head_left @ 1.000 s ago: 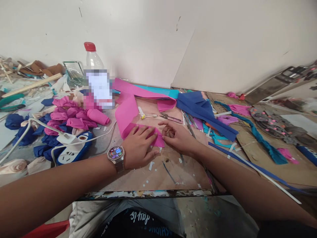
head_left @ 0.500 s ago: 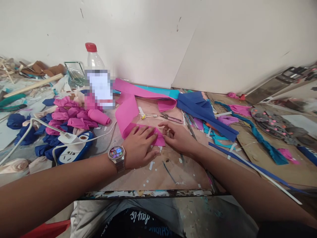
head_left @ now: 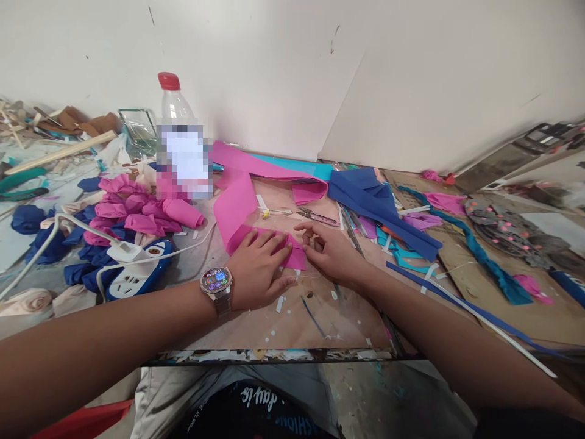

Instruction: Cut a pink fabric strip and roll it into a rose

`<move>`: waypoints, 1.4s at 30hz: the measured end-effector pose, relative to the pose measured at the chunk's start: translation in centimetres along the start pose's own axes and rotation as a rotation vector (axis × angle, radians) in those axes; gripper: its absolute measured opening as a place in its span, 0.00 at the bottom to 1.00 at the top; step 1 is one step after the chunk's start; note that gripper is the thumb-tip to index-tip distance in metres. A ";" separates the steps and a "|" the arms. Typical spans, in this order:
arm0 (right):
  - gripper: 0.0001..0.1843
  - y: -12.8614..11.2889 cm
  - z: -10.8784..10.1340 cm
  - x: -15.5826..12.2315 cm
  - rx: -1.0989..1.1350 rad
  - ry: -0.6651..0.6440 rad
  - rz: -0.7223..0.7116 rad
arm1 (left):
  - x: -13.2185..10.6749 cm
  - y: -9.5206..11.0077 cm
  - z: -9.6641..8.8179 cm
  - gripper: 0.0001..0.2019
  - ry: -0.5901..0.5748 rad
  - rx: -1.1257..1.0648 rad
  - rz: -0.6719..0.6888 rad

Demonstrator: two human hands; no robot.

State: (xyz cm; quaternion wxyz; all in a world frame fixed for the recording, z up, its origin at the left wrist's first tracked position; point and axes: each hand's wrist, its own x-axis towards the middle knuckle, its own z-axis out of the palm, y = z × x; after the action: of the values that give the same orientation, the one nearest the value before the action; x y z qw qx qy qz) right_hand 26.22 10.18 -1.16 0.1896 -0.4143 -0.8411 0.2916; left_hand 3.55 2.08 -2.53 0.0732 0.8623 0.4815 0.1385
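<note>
A long pink strip (head_left: pixel 235 204) of thin cloth or paper runs from the back of the table and folds over towards me. My left hand (head_left: pixel 256 262) lies flat on its near end, fingers spread, with a watch (head_left: pixel 216 281) on the wrist. At the right end of that fold is my right hand (head_left: pixel 331 253), its fingers curled and the thumb tip at the strip's edge. The exact pinch is partly hidden by the fingers. Just beyond both hands lie small thread snips (head_left: pixel 317 216) and a thin tool with a yellow tip (head_left: pixel 274 213).
Bunched pink pieces (head_left: pixel 132 207) and a power strip (head_left: pixel 141 277) with white cables sit on the left. Behind them stand a red-capped bottle (head_left: pixel 176 103) and a blurred phone (head_left: pixel 185 155). Blue cloth (head_left: pixel 379 207), a teal twisted strip (head_left: pixel 479 256) and cardboard (head_left: pixel 461 292) lie to the right.
Both hands hold nearly the same place on the pink strip. The view has shifted very slightly; nothing else has visibly moved.
</note>
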 end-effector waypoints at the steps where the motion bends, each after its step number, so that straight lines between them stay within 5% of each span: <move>1: 0.23 0.0 0.0 0.0 -0.012 0.000 -0.006 | 0.0 0.0 0.0 0.35 -0.002 0.000 0.000; 32: 0.18 -0.1 0.7 0.0 0.188 0.015 -0.132 | 0.1 -0.1 0.1 0.36 0.033 0.031 0.016; 42: 0.20 -0.6 0.1 -0.3 0.046 0.000 -0.149 | 0.1 -0.1 0.3 0.38 0.024 0.013 0.008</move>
State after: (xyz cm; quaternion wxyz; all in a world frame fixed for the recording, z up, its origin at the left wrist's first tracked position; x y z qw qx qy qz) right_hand 26.03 9.62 -0.85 0.2200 -0.3461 -0.8626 0.2961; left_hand 3.67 2.24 -2.84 0.0612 0.8630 0.4797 0.1461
